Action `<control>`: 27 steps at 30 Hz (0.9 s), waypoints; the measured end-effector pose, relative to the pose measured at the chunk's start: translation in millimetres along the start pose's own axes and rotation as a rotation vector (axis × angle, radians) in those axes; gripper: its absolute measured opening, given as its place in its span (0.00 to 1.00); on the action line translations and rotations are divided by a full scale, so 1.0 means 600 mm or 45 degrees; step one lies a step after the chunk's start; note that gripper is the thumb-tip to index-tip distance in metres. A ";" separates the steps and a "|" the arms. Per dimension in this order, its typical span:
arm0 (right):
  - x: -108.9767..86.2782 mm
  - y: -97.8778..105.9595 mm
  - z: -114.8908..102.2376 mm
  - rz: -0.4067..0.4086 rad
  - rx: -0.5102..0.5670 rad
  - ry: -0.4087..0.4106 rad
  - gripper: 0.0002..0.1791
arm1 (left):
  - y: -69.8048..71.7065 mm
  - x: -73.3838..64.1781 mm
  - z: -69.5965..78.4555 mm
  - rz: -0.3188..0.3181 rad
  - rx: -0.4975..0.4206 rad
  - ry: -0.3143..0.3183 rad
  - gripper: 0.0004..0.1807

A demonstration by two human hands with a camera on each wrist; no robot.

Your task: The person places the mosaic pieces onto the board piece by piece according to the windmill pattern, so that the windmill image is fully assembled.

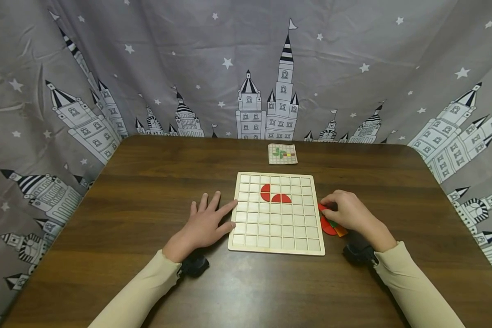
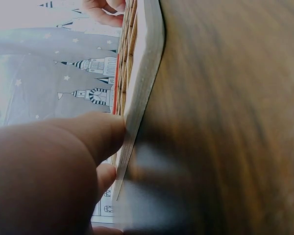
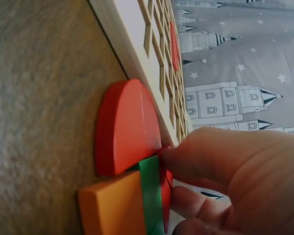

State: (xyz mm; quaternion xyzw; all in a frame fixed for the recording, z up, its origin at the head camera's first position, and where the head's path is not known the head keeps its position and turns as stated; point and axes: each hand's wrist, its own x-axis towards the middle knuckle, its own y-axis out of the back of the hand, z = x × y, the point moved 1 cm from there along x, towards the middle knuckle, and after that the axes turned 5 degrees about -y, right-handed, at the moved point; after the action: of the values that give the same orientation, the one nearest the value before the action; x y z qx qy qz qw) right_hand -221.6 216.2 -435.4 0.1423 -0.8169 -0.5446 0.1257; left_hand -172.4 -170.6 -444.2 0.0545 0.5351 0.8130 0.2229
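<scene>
Grey castle-print curtain (image 1: 344, 50), brown table (image 1: 147, 173). Grid board (image 1: 250, 228) on it — two red shapes (image 1: 265, 193) in its cells. Left hand (image 1: 202, 224) spread at board's left edge; right hand (image 1: 350, 212), just off its right, pinches a red piece (image 3: 165, 191) — partly hidden. Card (image 1: 283, 154) print unreadable. Red half-round (image 3: 130, 129), orange block (image 3: 115, 205), green block (image 3: 151, 191) by right hand.

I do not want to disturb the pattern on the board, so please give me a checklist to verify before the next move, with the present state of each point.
1. Left hand touches the edge of the wooden grid board: ok.
2. Left hand is clear of the red shapes on the board: ok.
3. Right hand grips the red piece firmly: cannot tell; its fingertips are at it.
4. Orange piece and green piece lie beside the board: ok.
5. Pattern card is uncovered: ok.
6. Board colours match the card: not ok; the card shows mainly green, the board only red shapes.
</scene>
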 end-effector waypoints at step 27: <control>-0.002 -0.002 0.003 0.047 0.002 0.022 0.11 | -0.001 0.001 -0.001 0.003 0.021 0.001 0.34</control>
State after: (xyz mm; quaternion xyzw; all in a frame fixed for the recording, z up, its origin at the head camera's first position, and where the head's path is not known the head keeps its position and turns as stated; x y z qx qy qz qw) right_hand -221.0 217.4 -437.2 0.1318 -0.8186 -0.5404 0.1427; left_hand -173.0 -170.8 -445.3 0.0564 0.5418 0.8089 0.2214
